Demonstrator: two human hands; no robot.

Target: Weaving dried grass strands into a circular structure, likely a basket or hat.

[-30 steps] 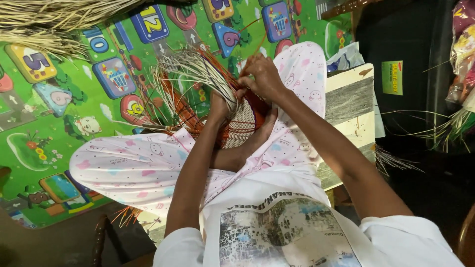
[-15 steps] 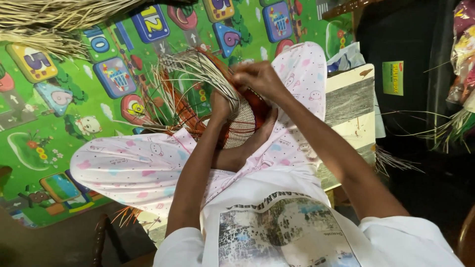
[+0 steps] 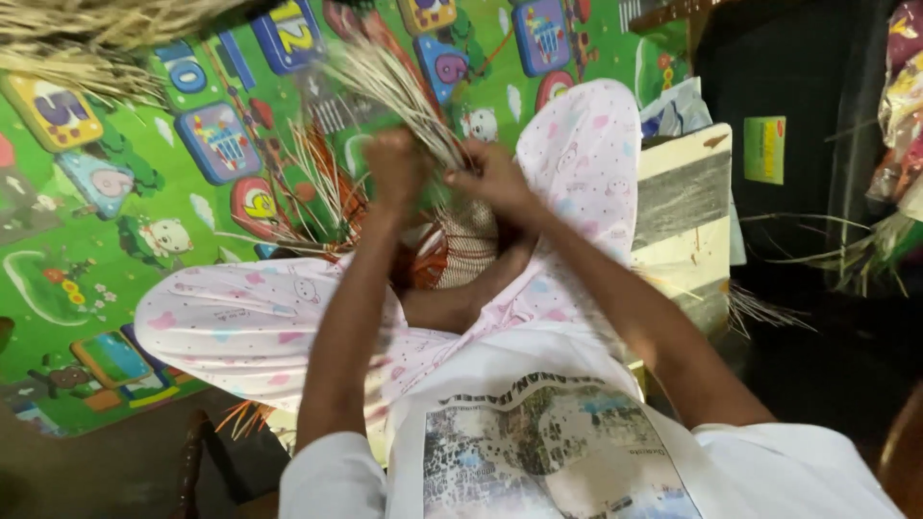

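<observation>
Clenching pale straw strands (image 3: 385, 82), both fists.

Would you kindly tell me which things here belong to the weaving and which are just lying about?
In use:
left hand
right hand
straw strands
half-woven basket

Lying about:
straw pile
green play mat
board
loose straw

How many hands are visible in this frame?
2: the left hand and the right hand, side by side, both gripping the pale straw strands above the woven basket. No other person's hands show.
</observation>
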